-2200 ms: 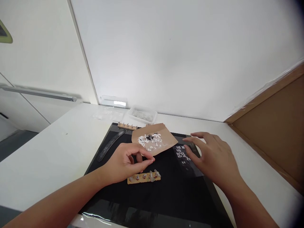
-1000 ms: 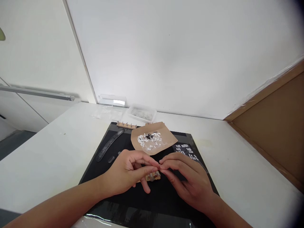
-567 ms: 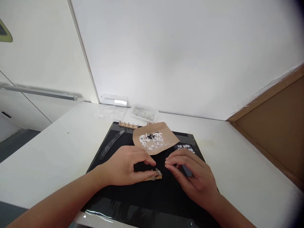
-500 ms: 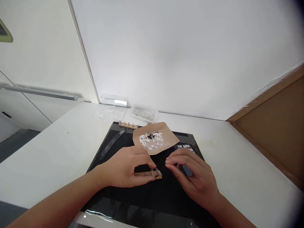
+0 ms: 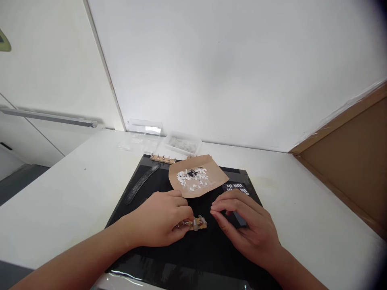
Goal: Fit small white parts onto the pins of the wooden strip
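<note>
A small tan strip (image 5: 203,226) with clear pieces and metal clips on it lies on the black mat (image 5: 181,262). My left hand (image 5: 165,217) is closed over the strip's left part, thumb and fingers on its two sides. To the right, my right hand (image 5: 248,221) pinches something tiny and dark between thumb and fingertips, too small to make out. Behind both hands sits a brown paper tray (image 5: 216,177) with many white bits and a dark clump in it.
A dark curved file (image 5: 142,184) lies at the mat's left. Wooden strip with metal clips (image 5: 163,159) stands at the back edge. Beyond are a clear box (image 5: 183,143) and plastic bags (image 5: 137,143). White pieces (image 5: 235,186) lie behind my right hand.
My left hand has shifted left along the strip and its fingers have closed in, uncovering more of the strip's right end. My right hand has hardly moved.
</note>
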### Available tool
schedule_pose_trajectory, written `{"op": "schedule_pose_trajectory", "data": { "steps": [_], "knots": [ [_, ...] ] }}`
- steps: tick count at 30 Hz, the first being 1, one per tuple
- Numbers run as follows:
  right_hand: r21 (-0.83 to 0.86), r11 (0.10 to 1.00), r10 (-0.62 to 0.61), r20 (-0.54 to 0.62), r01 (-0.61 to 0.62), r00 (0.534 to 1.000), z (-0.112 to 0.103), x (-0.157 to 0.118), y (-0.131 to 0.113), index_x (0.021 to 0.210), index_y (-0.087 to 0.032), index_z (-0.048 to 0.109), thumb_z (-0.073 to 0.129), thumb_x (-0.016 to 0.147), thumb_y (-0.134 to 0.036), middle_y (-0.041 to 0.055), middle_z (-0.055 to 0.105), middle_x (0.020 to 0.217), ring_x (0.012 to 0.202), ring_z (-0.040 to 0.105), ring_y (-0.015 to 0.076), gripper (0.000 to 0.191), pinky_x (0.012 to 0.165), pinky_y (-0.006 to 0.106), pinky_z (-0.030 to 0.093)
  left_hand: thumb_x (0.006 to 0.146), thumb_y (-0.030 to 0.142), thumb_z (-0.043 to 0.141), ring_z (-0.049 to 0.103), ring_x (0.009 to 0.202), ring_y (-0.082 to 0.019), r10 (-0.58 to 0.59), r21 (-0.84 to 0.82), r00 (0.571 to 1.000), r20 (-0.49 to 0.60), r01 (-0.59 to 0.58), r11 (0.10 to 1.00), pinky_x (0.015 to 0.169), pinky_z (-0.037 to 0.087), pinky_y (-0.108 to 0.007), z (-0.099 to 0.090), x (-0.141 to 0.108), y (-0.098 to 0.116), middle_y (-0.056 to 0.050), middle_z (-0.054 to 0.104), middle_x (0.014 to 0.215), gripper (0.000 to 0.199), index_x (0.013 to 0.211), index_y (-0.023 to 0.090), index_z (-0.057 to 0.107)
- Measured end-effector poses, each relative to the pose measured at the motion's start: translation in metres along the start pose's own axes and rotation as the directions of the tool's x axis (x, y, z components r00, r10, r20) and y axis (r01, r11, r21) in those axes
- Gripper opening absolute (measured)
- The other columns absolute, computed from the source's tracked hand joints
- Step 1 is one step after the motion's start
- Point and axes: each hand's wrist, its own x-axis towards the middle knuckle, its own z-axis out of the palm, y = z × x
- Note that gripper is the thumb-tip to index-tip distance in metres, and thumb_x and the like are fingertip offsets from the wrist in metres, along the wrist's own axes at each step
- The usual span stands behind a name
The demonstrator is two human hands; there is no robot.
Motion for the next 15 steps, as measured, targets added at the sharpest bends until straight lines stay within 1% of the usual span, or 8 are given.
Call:
{"op": "schedule_pose_trajectory", "data": {
  "steps": [3, 6, 9, 15],
  "knots": [
    [0.015, 1.000, 0.000, 0.009, 0.000, 1.000, -0.0003, 0.0001, -0.0002, 0.101, -0.022, 0.071, 0.068, 0.092, -0.008, 0.0057, 0.071, 0.094, 0.083, 0.070, 0.0179, 0.017, 0.070, 0.028, 0.061, 0.087, 0.021, 0.069, 0.064, 0.082, -0.019, -0.005, 0.002, 1.000, 0.006, 0.005, 1.000, 0.074, 0.049, -0.031, -0.0015, -0.0005, -0.0012, -0.002, 0.071, 0.083, 0.009, 0.096, 0.021, 0.072],
    [0.020, 1.000, 0.000, 0.012, 0.000, 1.000, -0.0006, 0.0009, -0.0010, 0.100, -0.022, 0.070, 0.068, 0.092, -0.008, 0.0051, 0.071, 0.093, 0.082, 0.070, 0.0171, 0.016, 0.069, 0.028, 0.060, 0.085, 0.017, 0.068, 0.065, 0.083, -0.019, -0.008, -0.022, 1.000, 0.012, 0.008, 1.000, 0.077, 0.051, -0.031, -0.0021, -0.0007, -0.0024, -0.002, 0.072, 0.085, 0.013, 0.096, 0.022, 0.073],
    [0.020, 1.000, -0.002, 0.013, 0.002, 1.000, -0.0010, 0.0022, -0.0020, 0.099, -0.022, 0.071, 0.068, 0.093, -0.009, 0.0049, 0.071, 0.092, 0.080, 0.070, 0.0170, 0.015, 0.068, 0.028, 0.060, 0.086, 0.017, 0.068, 0.066, 0.084, -0.019, -0.004, -0.040, 1.000, 0.012, 0.004, 0.999, 0.079, 0.051, -0.031, -0.0016, -0.0006, -0.0024, -0.002, 0.073, 0.086, 0.013, 0.096, 0.022, 0.075],
    [0.017, 1.000, -0.004, 0.010, 0.004, 1.000, -0.0010, 0.0021, -0.0021, 0.099, -0.022, 0.071, 0.068, 0.092, -0.008, 0.0056, 0.071, 0.091, 0.080, 0.070, 0.0180, 0.016, 0.068, 0.029, 0.061, 0.089, 0.018, 0.069, 0.066, 0.082, -0.018, -0.009, -0.066, 1.000, -0.009, 0.009, 0.998, 0.080, 0.052, -0.030, -0.0006, 0.0003, -0.0026, -0.001, 0.073, 0.082, 0.011, 0.094, 0.023, 0.078]
  ]
}}
